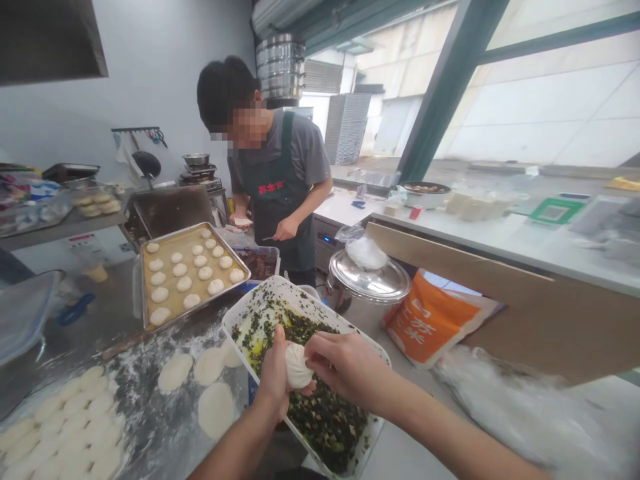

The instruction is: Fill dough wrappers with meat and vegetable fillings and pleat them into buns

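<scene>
Over a white plastic tub [385, 355] of chopped green filling [325, 417], my left hand [275, 377] cradles a white dough bun [298, 367]. My right hand [345, 363] pinches the bun's pleated side with thumb and fingertips. Both hands are closed on it, and the left fingers are partly hidden behind it. Left of the tub, flat dough rounds [216, 409] lie on the floured steel table [150, 407]. Many small dough pieces [75, 420] sit close together at the lower left.
A lined baking tray [145, 280] holds rows of filled buns. Behind the tub stands a container of dark filling [260, 261], where a co-worker [280, 180] in a green apron holds dough and a small tool. A lidded steel pot [370, 280] and orange sack [415, 323] are on the right.
</scene>
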A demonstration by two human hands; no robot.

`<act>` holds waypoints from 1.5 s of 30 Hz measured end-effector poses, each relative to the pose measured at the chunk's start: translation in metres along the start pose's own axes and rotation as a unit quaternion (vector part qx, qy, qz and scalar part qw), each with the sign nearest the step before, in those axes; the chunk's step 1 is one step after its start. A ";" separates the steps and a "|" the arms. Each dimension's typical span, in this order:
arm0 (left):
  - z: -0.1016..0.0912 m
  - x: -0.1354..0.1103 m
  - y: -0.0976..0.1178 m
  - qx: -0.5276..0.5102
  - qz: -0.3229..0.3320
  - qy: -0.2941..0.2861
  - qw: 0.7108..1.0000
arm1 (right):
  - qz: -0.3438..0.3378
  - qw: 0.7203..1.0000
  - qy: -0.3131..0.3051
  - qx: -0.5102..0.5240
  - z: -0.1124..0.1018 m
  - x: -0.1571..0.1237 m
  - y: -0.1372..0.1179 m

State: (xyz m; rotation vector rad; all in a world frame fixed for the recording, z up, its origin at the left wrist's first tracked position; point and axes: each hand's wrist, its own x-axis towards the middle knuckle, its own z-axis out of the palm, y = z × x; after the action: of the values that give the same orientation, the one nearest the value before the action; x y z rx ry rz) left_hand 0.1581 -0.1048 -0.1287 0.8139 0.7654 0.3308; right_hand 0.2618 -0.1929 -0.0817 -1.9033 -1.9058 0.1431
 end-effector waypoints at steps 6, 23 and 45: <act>-0.004 0.004 -0.003 0.035 -0.013 -0.036 0.999 | -0.048 0.997 -0.026 -0.051 -0.005 0.001 0.002; 0.002 0.009 -0.010 0.050 -0.051 -0.042 0.997 | -0.124 0.991 -0.054 0.022 -0.016 0.007 0.023; 0.007 -0.004 -0.020 -0.022 -0.025 -0.014 0.999 | -0.171 0.978 -0.094 0.078 -0.025 0.012 0.022</act>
State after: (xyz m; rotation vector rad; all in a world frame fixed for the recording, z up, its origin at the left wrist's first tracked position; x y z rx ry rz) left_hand 0.1597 -0.1235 -0.1389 0.7560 0.7475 0.2901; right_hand 0.2922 -0.1859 -0.0647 -1.4787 -2.2431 0.3651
